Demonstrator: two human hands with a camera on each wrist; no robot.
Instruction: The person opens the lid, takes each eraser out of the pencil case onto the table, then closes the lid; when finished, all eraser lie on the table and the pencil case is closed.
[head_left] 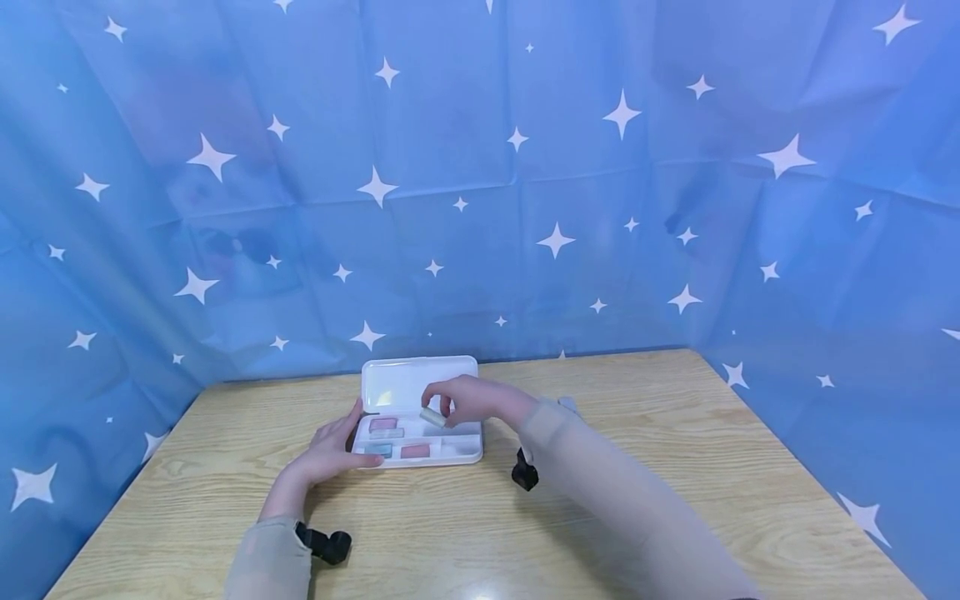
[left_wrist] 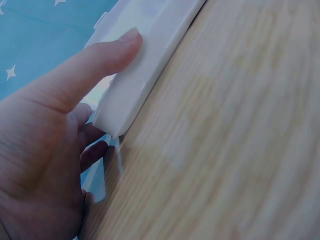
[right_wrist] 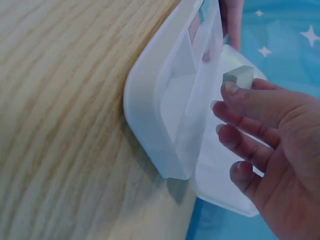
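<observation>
A white plastic case [head_left: 471, 457] lies with its lid [head_left: 401, 385] raised at the back. My left hand [head_left: 327, 454] holds the case's left end, thumb on the front rim and fingers along the side. In the left wrist view, that thumb lies against the case's front wall [left_wrist: 145, 65]. Over the right part of the case, my right hand [head_left: 468, 400] pinches a small pale green block [right_wrist: 242, 76] between thumb and forefinger. Inside the left compartments sit a pink block [head_left: 382, 424], a whitish block [head_left: 387, 433], a bluish block [head_left: 379, 450] and a reddish-pink block [head_left: 416, 451].
The case rests on a wood-grain table [head_left: 465, 525] near its back edge. A blue curtain [head_left: 465, 167] with white stars hangs behind and at both sides. Behind the right forearm, a small pale grey thing [head_left: 568, 404] is partly hidden.
</observation>
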